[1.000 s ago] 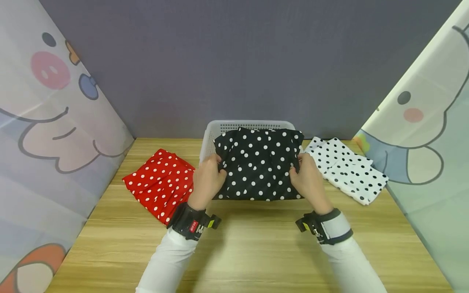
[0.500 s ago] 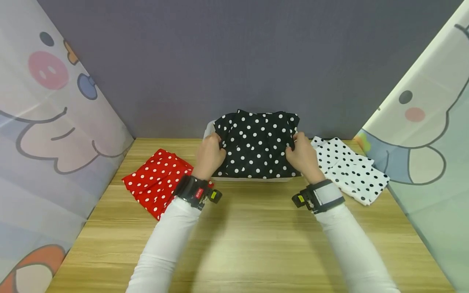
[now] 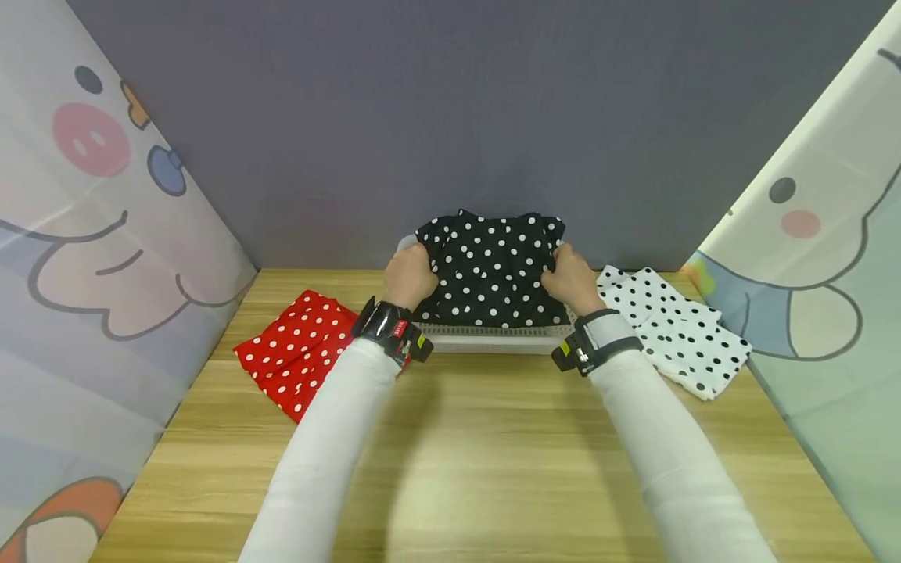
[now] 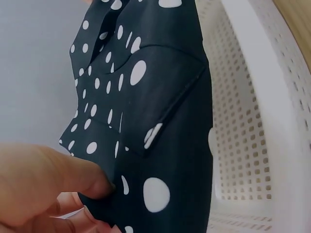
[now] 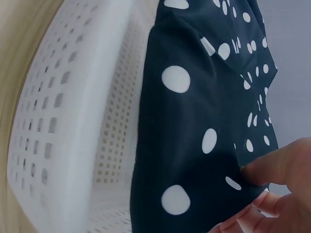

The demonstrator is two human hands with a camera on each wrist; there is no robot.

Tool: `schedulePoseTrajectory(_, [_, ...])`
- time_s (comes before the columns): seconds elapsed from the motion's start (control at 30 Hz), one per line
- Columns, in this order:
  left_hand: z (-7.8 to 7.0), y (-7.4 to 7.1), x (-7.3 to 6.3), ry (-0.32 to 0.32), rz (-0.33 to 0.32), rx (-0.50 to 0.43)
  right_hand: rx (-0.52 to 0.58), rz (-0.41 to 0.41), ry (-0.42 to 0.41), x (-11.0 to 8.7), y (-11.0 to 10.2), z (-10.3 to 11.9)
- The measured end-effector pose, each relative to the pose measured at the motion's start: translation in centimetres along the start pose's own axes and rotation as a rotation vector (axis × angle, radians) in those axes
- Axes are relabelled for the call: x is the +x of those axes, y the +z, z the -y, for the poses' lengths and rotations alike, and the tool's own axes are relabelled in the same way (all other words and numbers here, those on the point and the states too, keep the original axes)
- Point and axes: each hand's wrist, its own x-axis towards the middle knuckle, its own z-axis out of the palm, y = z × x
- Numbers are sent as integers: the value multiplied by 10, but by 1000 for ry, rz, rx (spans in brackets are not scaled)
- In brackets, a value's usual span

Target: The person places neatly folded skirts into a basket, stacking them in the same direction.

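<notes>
A folded black cloth with white dots (image 3: 493, 270) is held between both hands over a white plastic basket (image 3: 493, 344) at the back of the table. My left hand (image 3: 411, 276) pinches its left side, thumb on top and fingers beneath, as the left wrist view shows. On the opposite side my right hand (image 3: 572, 280) pinches the cloth the same way; its thumb (image 5: 277, 167) presses into the fabric in the right wrist view. The basket's perforated near wall (image 5: 53, 121) shows beside the cloth's front edge, while most of its inside is hidden under the cloth.
A folded red cloth with white dots (image 3: 299, 352) lies on the wooden table (image 3: 486, 469) at left, partly behind the left forearm. To the right lies a folded white cloth with black dots (image 3: 676, 328). A grey panel (image 3: 450, 117) rises behind the basket.
Both hands have carried the black dotted cloth away from me, toward the back, over the basket. The basket's front rim now shows below the cloth. The red and white cloths stay put.
</notes>
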Motion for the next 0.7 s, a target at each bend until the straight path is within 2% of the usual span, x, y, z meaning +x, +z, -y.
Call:
schedulePoseTrajectory(0.1, [-1,5,10,-32,64,34,-21,73,40,8,2,-2])
schedulePoseTrajectory(0.23, [-2,12,19,-43,112,51,-46,172,96,16,7,-4])
schedulePoseTrajectory(0.5, [3,31,26,-23,200,59,-93,355,130,24,14,-11])
schedulePoseTrajectory(0.7, [13,46,33,5,268,83,-83,440,155,30,22,-16])
